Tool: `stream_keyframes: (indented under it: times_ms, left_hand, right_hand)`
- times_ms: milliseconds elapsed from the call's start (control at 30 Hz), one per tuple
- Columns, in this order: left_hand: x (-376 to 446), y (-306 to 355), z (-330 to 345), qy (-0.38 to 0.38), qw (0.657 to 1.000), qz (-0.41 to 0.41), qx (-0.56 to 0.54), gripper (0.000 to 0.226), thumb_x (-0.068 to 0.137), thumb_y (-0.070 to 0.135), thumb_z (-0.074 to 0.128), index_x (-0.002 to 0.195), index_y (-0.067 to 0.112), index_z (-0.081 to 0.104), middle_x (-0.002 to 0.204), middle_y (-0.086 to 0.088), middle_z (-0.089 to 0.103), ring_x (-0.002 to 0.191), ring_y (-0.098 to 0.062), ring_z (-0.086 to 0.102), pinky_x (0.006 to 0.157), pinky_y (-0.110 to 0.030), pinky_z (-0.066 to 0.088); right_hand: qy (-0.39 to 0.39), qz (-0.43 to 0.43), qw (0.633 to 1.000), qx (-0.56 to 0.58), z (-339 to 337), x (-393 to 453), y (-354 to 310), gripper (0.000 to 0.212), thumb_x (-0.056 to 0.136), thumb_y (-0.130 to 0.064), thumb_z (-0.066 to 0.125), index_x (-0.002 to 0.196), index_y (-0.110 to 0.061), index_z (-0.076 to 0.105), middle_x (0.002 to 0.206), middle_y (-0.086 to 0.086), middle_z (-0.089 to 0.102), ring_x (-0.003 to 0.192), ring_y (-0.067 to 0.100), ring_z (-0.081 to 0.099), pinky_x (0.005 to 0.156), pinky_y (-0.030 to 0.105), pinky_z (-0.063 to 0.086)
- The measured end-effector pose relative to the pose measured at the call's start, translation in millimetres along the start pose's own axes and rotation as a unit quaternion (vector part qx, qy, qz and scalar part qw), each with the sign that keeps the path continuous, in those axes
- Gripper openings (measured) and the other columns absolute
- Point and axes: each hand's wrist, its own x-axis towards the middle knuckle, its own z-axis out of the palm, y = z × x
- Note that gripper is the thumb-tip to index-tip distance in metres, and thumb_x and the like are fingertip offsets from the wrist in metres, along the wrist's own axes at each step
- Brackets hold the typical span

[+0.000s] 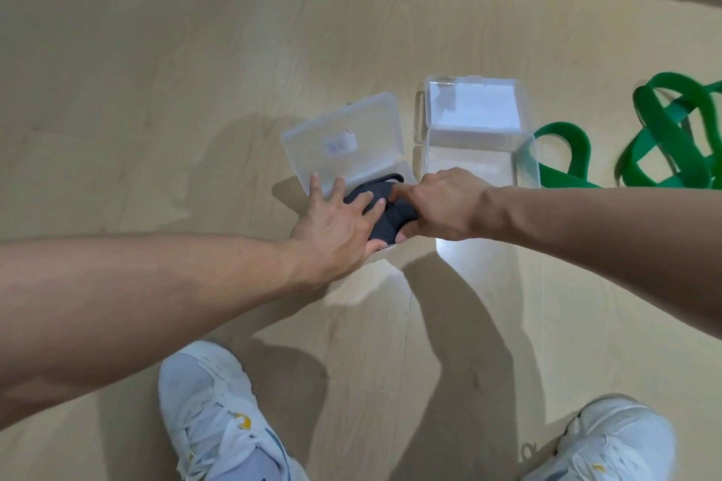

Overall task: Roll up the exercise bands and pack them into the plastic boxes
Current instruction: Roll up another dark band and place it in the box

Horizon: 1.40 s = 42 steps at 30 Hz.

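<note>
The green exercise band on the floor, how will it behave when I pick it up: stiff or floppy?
The green band lies in loose, twisted loops beside the empty clear box, so it is probably floppy and will dangle. It looks flat and wide, so it should not roll away. Its loops may tangle when lifted.

Both hands cover most of the black band [381, 207] at the frame's centre, so how tightly it is rolled cannot be told. The left hand [338, 225] also hides the near wall of the left box [344, 144]. The label on its lid is too blurred to read. At the right edge the green band [660, 137] is cut off. At the bottom, 2 white shoes [213, 414] are cropped.
</note>
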Motion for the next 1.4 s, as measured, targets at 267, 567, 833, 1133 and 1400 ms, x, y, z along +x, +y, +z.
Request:
stream_keyframes:
  times_ms: [267,567,833,1133,1400]
  left_hand:
    - [8,0,-11,0.002,1.0,0.019,0.015,0.075,0.1,0.064,0.03,0.158,0.015,0.025,0.147,-0.008,0.048,0.138,-0.047,0.038,0.108,-0.058,0.033]
    - [9,-5,-14,0.019,0.998,0.05,0.027,0.078,0.098,0.063,0.032,0.156,0.011,0.028,0.136,-0.01,0.057,0.118,-0.042,0.055,0.095,-0.049,0.043]
    - [11,-15,-13,0.036,0.994,0.082,0.062,0.08,0.099,0.069,0.016,0.158,0.018,0.029,0.151,-0.003,0.052,0.149,-0.033,0.03,0.122,-0.063,0.007]
    - [7,-1,-8,-0.001,0.994,0.086,0.074,0.072,0.108,0.053,0.013,0.16,0.004,0.016,0.164,-0.022,0.027,0.153,-0.036,0.024,0.123,-0.05,0.015]
    - [4,1,-7,-0.036,0.996,0.051,-0.06,0.071,0.109,0.049,0.02,0.161,0.003,0.006,0.169,-0.021,0.012,0.157,-0.033,0.013,0.118,-0.044,0.031]
  right_hand:
    - [0.054,0.012,0.995,-0.08,8,-9,-17,0.038,0.101,-0.047,0.05,0.12,-0.015,0.041,0.082,0.005,0.063,0.068,0.031,0.049,0.061,0.035,0.037]
    - [0.033,-0.091,0.965,-0.243,7,-16,-18,0.04,0.107,-0.026,0.043,0.141,-0.008,0.038,0.08,0.007,0.068,0.061,0.03,0.044,0.046,0.03,0.017]
    - [-0.009,-0.128,0.973,-0.191,8,-20,-6,0.027,0.104,-0.016,0.035,0.129,-0.016,0.045,0.09,0.007,0.069,0.07,0.031,0.056,0.063,0.035,0.044]
    - [0.067,-0.08,0.979,-0.174,25,-30,-2,0.029,0.107,-0.038,0.033,0.103,-0.021,0.056,0.089,0.0,0.071,0.079,0.031,0.064,0.057,0.032,0.026]
    - [0.17,-0.122,0.973,-0.098,37,-30,-3,0.025,0.092,-0.025,0.063,0.068,-0.019,0.069,0.076,-0.002,0.063,0.067,0.024,0.063,0.047,0.024,0.023]
